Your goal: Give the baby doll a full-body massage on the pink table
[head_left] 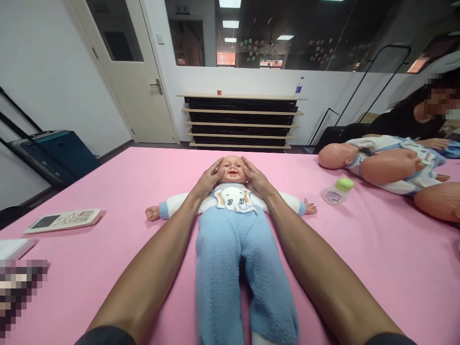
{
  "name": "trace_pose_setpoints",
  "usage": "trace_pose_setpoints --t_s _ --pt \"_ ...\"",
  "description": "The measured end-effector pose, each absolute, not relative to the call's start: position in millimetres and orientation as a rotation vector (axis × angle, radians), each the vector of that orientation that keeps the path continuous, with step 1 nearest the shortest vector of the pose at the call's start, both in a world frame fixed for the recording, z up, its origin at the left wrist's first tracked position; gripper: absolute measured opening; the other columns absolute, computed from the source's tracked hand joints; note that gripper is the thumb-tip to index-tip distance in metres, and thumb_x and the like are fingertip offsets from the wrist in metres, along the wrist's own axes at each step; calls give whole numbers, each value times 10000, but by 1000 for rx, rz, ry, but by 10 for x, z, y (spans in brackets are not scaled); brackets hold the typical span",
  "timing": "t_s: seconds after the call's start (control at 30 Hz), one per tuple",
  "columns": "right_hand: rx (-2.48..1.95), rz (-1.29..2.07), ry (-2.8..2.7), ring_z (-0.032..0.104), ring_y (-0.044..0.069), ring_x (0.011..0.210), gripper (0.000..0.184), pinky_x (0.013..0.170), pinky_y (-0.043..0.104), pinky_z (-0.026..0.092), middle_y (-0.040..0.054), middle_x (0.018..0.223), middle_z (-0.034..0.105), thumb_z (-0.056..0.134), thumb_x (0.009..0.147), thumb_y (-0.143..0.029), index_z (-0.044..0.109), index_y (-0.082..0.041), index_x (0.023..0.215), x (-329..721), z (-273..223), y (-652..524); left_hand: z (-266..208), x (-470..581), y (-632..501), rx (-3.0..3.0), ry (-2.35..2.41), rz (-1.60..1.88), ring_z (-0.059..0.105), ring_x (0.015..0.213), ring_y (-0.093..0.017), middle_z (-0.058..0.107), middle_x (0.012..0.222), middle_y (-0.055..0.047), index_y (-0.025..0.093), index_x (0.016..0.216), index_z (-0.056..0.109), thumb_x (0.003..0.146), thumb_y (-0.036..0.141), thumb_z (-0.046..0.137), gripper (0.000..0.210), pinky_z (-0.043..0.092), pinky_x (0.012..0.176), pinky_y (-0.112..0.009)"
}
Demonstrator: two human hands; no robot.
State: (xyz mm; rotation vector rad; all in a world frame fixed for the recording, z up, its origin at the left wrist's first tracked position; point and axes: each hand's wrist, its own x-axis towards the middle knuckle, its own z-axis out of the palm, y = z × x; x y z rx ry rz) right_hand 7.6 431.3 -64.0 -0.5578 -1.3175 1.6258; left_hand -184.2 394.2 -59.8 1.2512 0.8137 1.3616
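Observation:
A baby doll (230,239) lies on its back, its head away from me and its arms spread to both sides. It wears a white top with an elephant face and fluffy light blue trousers. My left hand (211,178) rests against one side of the doll's head (233,167), fingers stretched along the temple and thumb at the cheek. On the other side, my right hand (256,178) touches the head in the same way, fingers out straight. Neither hand is closed; the doll's face shows between them.
Pink covering (122,191) spreads over the table. Left lie a white remote-like device (63,220) and a pixelated item (19,292). Right stand a green-capped bottle (338,191) and several other dolls (388,165). A person in black (406,117) sits beyond. Shelving (244,117) stands at the wall.

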Motion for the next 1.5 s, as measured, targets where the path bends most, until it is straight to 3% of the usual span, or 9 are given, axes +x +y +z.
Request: trace_pose_setpoints --t_s 0.17,0.3,0.4,0.73,1.0,1.07,1.17,1.3,1.5 --pt "-606 1522 -1376 440 234 1381 896 1175 415 366 4 1524 417 680 813 -574 241 -315 1551 65 -652 4278 -570 -1825 3905 1305 842 1393 442 1382 -263 433 1528 -42 271 1489 396 889 544 581 685 367 1151 -427" --pt "-669 1414 -1530 357 272 1430 1142 1199 442 311 2 1586 300 870 645 -400 189 -327 1560 116 -585 4180 -563 -1839 3881 1376 886 1351 428 1386 -307 405 1543 -70 266 1529 308 699 402 829 990 377 1145 -433" --pt "-692 1394 -1545 322 284 1447 1154 1204 453 295 1 1598 271 877 633 -376 191 -331 1560 136 -558 4158 -556 -1847 3870 1404 890 1342 415 1393 -322 393 1548 -83 255 1536 292 625 348 881 1089 374 1147 -426" --pt "-506 1644 -1381 453 262 1370 1052 1176 430 368 37 1541 391 809 727 -434 189 -286 1564 131 -561 4218 -533 -1831 3854 1288 836 1345 474 1350 -305 451 1514 -58 277 1513 349 790 486 728 843 381 1140 -453" --pt "-580 1582 -1316 476 239 1354 874 1163 427 385 33 1498 455 650 842 -574 235 -283 1554 74 -646 4298 -603 -1852 3941 1259 840 1385 457 1370 -262 429 1530 -54 270 1483 399 884 553 586 689 397 1125 -452" --pt "-617 1511 -1397 446 249 1376 941 1168 421 374 26 1529 409 708 799 -554 221 -286 1559 75 -619 4259 -615 -1855 3947 1276 838 1391 460 1367 -266 425 1532 -56 270 1489 391 868 548 612 716 389 1132 -443" --pt "-686 1388 -1545 405 286 1400 1127 1179 422 351 36 1569 336 853 658 -442 206 -278 1566 82 -541 4173 -612 -1863 3919 1348 851 1367 442 1376 -302 389 1553 -71 266 1530 305 726 443 798 960 364 1148 -443" --pt "-736 1358 -1575 470 319 1348 1171 1141 456 397 70 1545 376 889 608 -367 219 -269 1564 94 -510 4135 -621 -1879 3897 1458 864 1334 416 1390 -329 345 1573 -96 248 1554 239 560 333 906 1200 331 1165 -448" --pt "-692 1498 -1465 486 297 1344 1072 1107 452 437 20 1557 363 860 658 -319 249 -358 1538 101 -618 4236 -687 -1920 3957 1461 862 1377 394 1407 -295 351 1569 -97 234 1544 294 703 348 826 1001 336 1162 -382"
